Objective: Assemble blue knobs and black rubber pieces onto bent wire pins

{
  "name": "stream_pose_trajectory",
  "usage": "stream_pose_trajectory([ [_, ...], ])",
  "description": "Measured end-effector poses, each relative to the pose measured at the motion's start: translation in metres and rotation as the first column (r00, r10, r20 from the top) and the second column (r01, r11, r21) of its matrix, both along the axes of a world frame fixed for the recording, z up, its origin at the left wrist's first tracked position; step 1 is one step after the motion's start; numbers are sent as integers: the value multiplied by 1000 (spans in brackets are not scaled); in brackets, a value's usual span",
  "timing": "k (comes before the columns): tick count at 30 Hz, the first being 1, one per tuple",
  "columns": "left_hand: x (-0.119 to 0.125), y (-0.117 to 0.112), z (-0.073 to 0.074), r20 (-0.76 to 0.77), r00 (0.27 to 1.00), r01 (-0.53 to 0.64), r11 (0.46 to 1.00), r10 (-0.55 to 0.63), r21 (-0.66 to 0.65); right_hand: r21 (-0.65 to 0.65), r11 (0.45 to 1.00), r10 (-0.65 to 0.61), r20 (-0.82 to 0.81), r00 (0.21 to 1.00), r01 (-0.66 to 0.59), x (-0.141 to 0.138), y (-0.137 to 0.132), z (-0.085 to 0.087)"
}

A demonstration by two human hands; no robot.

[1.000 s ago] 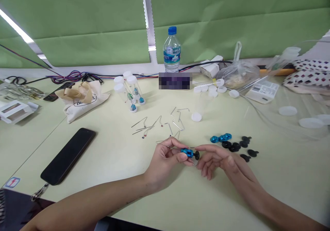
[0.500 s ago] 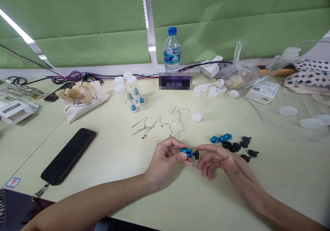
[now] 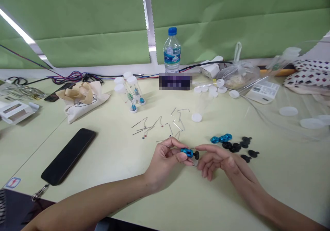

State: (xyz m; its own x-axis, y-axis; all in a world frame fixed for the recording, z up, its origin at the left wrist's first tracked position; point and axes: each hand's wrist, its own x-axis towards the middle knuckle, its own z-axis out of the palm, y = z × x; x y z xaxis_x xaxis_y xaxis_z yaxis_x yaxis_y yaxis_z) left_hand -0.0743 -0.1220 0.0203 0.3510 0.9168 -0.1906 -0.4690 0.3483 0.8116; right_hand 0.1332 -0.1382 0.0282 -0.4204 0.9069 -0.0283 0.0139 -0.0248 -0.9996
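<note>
Left hand (image 3: 165, 159): thumb and fingers closed in a pinch on a small blue metal piece (image 3: 187, 152), held just above the table (image 3: 121, 179). It sits well nearer the camera than the water bottle (image 3: 172, 50) and a touch to its right. A black disc (image 3: 197, 154) sits on the piece's right end.

Right hand (image 3: 218, 159): fingers loose and part-spread, index tip at the black disc. Thumb is hidden, so cannot tell whether it actually grips the disc or only touches it.

Around the hands:
- Bent wires (image 3: 160, 125) are scattered between the bottle and the left hand, the nearest just beyond the knuckles.
- More blue pieces (image 3: 221, 138) and a cluster of black discs (image 3: 241, 146) lie nearer than the bottle and to its right, just beyond the right hand.
- A white cap (image 3: 196, 117) lies alone, nearer than the bottle and slightly right.
- Clear vials (image 3: 130, 93) stand left of the bottle and a little nearer.
- A black phone (image 3: 68, 155) lies far left of the bottle, well nearer (close to the table's near edge, slanted).

Open room: bare tabletop between phone and left forearm, and a broad bare stretch nearer than the black discs. Both forearms cross the table's near edge.
</note>
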Motion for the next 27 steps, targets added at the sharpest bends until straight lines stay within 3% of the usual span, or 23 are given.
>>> stream_pose_trajectory([
  [27,0,2,1,-17,1000,-12,1000,13,23,-22,1000,12,-8,1000,-12,0,-1,0],
])
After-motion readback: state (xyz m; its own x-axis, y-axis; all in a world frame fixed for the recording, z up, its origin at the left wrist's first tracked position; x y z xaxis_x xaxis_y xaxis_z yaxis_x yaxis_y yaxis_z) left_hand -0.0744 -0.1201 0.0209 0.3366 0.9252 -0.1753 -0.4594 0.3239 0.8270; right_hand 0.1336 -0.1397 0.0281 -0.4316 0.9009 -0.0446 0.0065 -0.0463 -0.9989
